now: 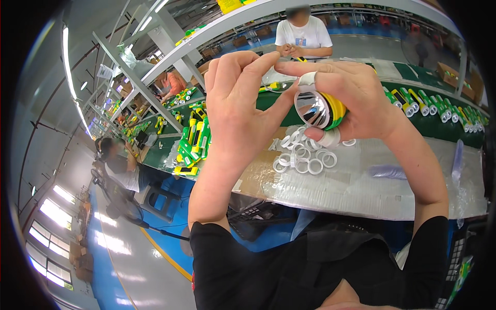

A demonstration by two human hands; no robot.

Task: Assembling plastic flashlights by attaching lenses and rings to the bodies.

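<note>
My right hand [356, 93] grips a yellow-and-green flashlight [337, 111], its shiny round reflector [312, 109] turned toward me. White tape wraps show on this hand's thumb and index finger. Raised beside it, my left hand [240, 95] has thumb and index finger curved around what looks like a thin clear disc [276, 82], its edge only faintly visible. The fingertips of both hands come close together above the reflector. Below the flashlight, several white rings [305, 155] lie in a loose pile on the table.
Green-and-yellow flashlights [194, 137] are heaped at the left, and more stand in a row [423, 103] at the right. Plastic sheeting covers the worktable [330, 191]. Metal frame posts [139, 77] rise at the left. A person [302, 36] works across the table; another sits at the left [121, 165].
</note>
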